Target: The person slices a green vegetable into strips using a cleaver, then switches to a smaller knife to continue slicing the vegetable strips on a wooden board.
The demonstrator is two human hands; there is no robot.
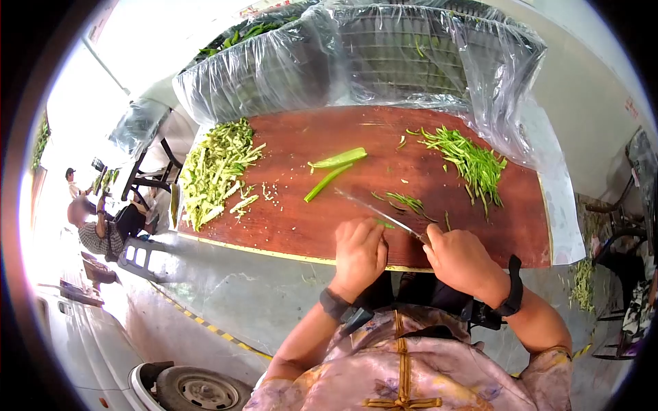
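Observation:
In my right hand is a knife, fingers closed round its handle and the thin blade pointing up and left across the board. My left hand is curled at the near edge, its fingertips pressed on a green pepper piece; only a bit of green shows beside the blade. Two split green pepper pieces, a wider one and a narrow one, lie beyond the knife. Several thin green strips rest near the blade.
Pale cut pepper cores are heaped at the board's left, green shreds at its right. Behind the red-brown board stand plastic-lined crates. A seated person is at far left, near a vehicle wheel.

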